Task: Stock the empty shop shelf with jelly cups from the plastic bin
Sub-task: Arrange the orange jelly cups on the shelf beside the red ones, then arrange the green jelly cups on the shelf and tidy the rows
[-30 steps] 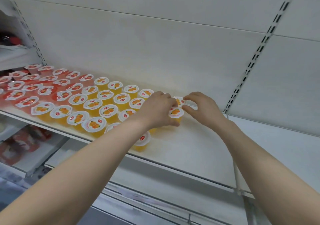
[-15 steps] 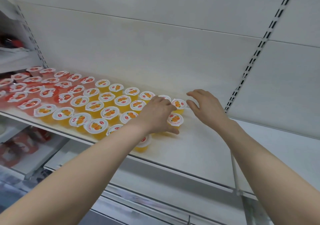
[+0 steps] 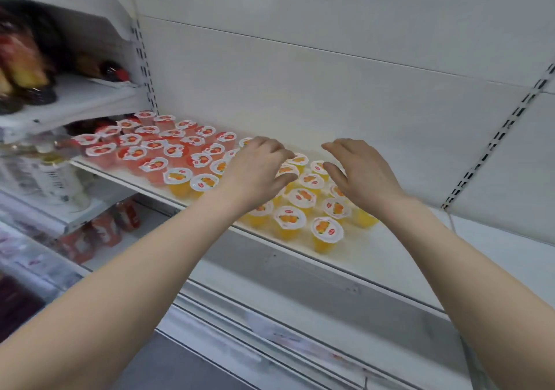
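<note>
Locate the cups (image 3: 289, 218) on the shelf (image 3: 399, 257): red-filled toward the shelf's left end, orange-filled at mid-shelf, packed in rows from the shelf's back to its front edge. Treat each cup as upright, lid up, axis vertical, with no preferred side on a round body. Read the long axis of the block as running along the shelf, left to right, with bare surface only toward the shelf's right end.

Find the left hand (image 3: 258, 170) above the orange rows at mid-shelf, fingers loosely curled, thumb out, gripping nothing. Cannot tell whether the fingertips touch any lids. Find the right hand (image 3: 360, 173) above the last orange column, nearer the shelf's right end, fingers relaxed and apart, holding nothing.

Note the front cup (image 3: 327, 230), set forward of the rows, close to the shelf's front edge and lower in view than both hands.

Judge the right hand nearer to the bare stretch. Extend the block rightward along the shelf from that side. Approach each cup from above and keep its lid level. Look for the bin elsewhere: not in view here.
</note>
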